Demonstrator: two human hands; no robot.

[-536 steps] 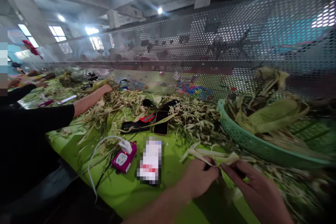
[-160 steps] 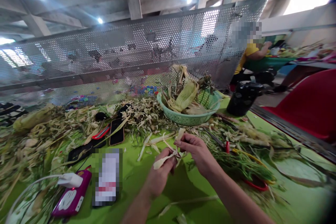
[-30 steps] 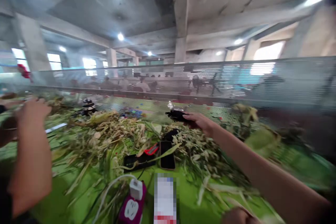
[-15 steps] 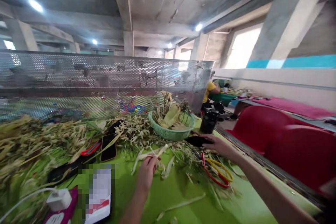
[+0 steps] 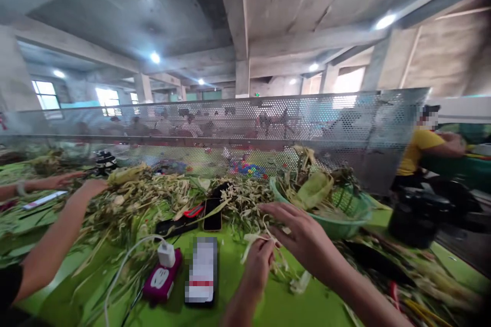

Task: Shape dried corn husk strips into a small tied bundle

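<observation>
Husk strips (image 5: 251, 238) show at the left hand (image 5: 260, 259), whose thumb and fingers pinch together on them, left of the green basket (image 5: 341, 228) and on its near side; the right hand (image 5: 301, 229), fingers stretched out and apart from the thumb, hovers in front of the basket; husks (image 5: 316, 191) lie in it; a phone (image 5: 202, 271) lies farther left of the basket, a black container (image 5: 416, 222) stands right of it

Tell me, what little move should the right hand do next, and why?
Maybe the right hand should lower a little and gently pinch a loose end of the pale strips. The left hand seems to be pinching them already, while the right hand is spread open just beside it and appears to hold nothing.
</observation>
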